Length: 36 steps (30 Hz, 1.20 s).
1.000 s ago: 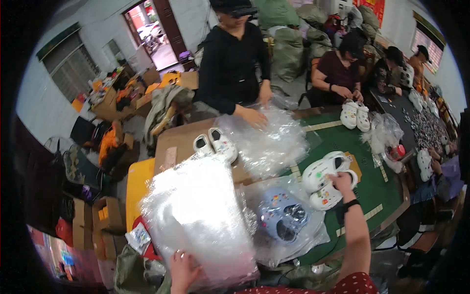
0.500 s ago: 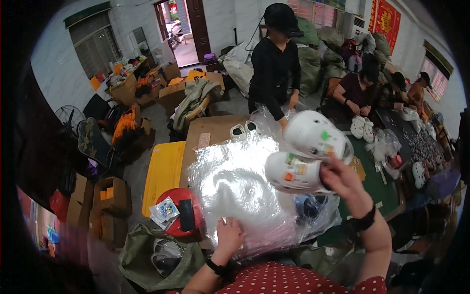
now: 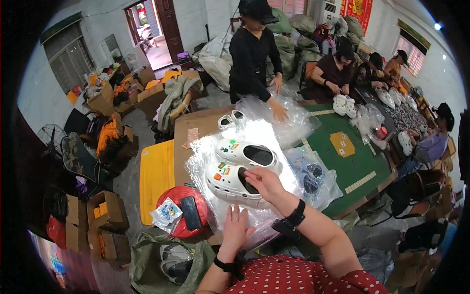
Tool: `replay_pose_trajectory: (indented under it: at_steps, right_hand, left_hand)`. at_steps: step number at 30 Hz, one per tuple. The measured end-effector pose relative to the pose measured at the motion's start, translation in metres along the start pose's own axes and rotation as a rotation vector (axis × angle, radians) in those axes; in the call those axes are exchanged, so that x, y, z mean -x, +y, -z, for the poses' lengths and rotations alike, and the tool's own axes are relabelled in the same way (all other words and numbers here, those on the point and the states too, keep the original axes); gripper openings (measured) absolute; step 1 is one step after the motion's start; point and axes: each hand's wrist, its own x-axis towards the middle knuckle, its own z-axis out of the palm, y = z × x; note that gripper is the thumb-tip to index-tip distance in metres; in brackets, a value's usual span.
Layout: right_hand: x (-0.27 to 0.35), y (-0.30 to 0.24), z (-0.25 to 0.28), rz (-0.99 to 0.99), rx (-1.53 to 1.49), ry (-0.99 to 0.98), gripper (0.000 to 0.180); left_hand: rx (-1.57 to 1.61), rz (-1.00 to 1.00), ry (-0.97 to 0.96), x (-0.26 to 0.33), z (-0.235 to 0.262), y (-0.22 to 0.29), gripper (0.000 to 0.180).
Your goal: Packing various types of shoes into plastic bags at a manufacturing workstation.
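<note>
Cluttered workshop all around: cardboard boxes (image 3: 105, 215) along the floor, stuffed sacks (image 3: 289, 34) against the far wall, and a brown table (image 3: 193, 122) butted against a green one (image 3: 357, 164) where several people sit or stand handling white shoes.

Close by, two white clogs (image 3: 240, 169) lie side by side on a sheet of clear plastic bags (image 3: 254, 134) spread over the brown table. Their long axes run roughly left to right across the table, toes toward the person's left, heel openings toward the right. Small coloured charms dot the uppers.

Her right hand (image 3: 264, 183) reaches into the opening of the nearer clog, fingers curled over its rim and gripping it. Her left hand (image 3: 236, 226) lies flat with fingers spread, pressing the edge of the plastic just in front of that clog.

To the right, another clear bag (image 3: 311, 174) holds dark blue shoes. On the left, a red round stool (image 3: 183, 210) carries a black phone (image 3: 189, 212) and a small packet (image 3: 167, 213). Beyond the stool stands a yellow bench (image 3: 156, 176). Across the table a person in black (image 3: 252, 54) presses both hands on more plastic beside another white pair (image 3: 231, 119).
</note>
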Motion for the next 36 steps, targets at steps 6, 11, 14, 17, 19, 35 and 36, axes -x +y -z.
replay_pose_trajectory:
  at_steps: [6, 11, 14, 17, 19, 35, 36]
  right_hand:
    - [0.097, -0.036, 0.023, 0.023, 0.525, -0.337, 0.027]
    - [0.094, -0.043, 0.178, 0.575, 0.858, 0.204, 0.015]
    - [0.071, -0.063, 0.263, 0.582, 0.855, 0.473, 0.016]
    - [0.039, -0.08, 0.315, 0.561, 1.242, 0.566, 0.029]
    - [0.009, -0.088, 0.331, 0.573, 1.396, 0.495, 0.034]
    - [-0.119, -0.079, 0.376, 0.744, 1.76, 0.11, 0.025]
    - [-0.109, -0.085, 0.384, 0.73, 1.77, 0.119, 0.025]
  left_hand:
    - [0.038, 0.067, -0.047, 0.005, 0.006, -0.002, 0.074]
    - [0.078, 0.083, -0.008, 0.001, 0.015, 0.013, 0.062]
    - [0.065, 0.086, -0.016, 0.009, 0.018, 0.024, 0.057]
    - [0.049, 0.14, -0.053, 0.02, 0.017, 0.051, 0.054]
    - [0.031, 0.174, -0.035, 0.026, 0.019, 0.074, 0.048]
    - [0.331, -0.269, -0.596, 0.0, -0.21, 0.164, 0.043]
    - [0.345, -0.275, -0.603, -0.004, -0.227, 0.171, 0.043]
